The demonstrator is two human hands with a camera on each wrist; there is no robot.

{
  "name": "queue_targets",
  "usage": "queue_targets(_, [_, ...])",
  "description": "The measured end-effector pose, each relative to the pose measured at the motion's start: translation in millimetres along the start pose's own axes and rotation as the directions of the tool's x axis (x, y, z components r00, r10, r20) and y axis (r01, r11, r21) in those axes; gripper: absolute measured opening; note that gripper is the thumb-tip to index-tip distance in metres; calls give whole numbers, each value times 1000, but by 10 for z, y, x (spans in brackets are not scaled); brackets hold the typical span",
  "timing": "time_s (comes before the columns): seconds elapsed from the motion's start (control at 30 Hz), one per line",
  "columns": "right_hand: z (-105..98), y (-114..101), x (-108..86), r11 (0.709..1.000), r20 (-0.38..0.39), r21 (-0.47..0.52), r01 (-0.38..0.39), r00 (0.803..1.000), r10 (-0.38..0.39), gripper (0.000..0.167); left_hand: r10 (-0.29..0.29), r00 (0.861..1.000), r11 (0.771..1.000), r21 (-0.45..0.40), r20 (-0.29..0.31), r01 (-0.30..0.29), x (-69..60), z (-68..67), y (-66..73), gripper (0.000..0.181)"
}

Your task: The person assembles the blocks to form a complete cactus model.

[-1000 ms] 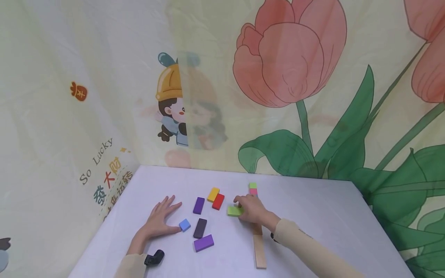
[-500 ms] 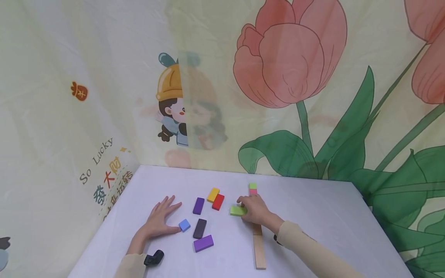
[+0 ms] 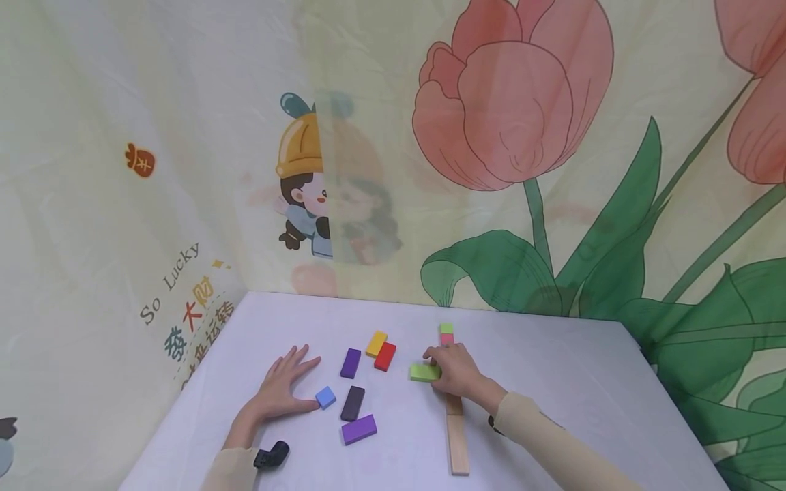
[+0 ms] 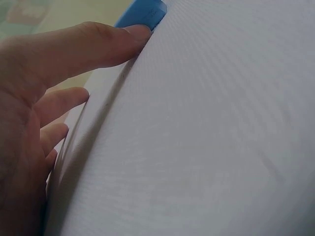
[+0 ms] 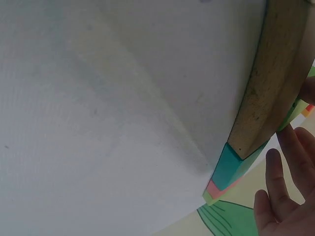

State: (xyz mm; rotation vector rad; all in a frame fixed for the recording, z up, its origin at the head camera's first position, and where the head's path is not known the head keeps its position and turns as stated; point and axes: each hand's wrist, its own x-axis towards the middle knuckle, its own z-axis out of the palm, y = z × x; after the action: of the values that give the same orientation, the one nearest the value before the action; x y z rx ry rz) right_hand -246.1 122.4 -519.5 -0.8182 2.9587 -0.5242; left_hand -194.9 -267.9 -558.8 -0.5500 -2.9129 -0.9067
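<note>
My right hand [image 3: 459, 370] pinches a light green block [image 3: 424, 372] between thumb and fingertips, just left of a line of blocks. In the right wrist view that line shows a wooden block [image 5: 270, 78], a teal block [image 5: 236, 164], then pink and green ends. The held block is mostly hidden there behind the wood. My left hand [image 3: 284, 387] lies on the table with fingers spread. Its thumb tip touches a small blue block [image 4: 142, 14], which sits right of the thumb in the head view.
Left of the line lie two purple blocks [image 3: 359, 429], a black block [image 3: 353, 404], a yellow block [image 3: 376, 344] and a red block [image 3: 385, 356]. A plain wooden block [image 3: 458, 444] forms the line's near end. A printed cloth hangs behind the white table [image 3: 552, 382].
My right hand has slid the green block a little to the right, closer to the line of blocks. The left hand and the other blocks stay where they were.
</note>
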Motion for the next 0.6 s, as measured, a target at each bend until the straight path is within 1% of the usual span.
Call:
queue_targets(0.17, [-11, 0, -24, 1000, -6, -12, 8, 1000, -8, 43, -12, 1000, 1000, 1, 7, 12, 1, 8, -2, 92])
queue_targets(0.3, [-23, -11, -35, 1000, -12, -12, 11, 1000, -11, 42, -16, 1000, 1000, 3, 2, 16, 1, 10, -5, 92])
queue_targets(0.6, [-30, -11, -68, 1000, -3, -4, -9, 1000, 9, 43, -14, 1000, 1000, 9, 3, 14, 11, 16, -4, 92])
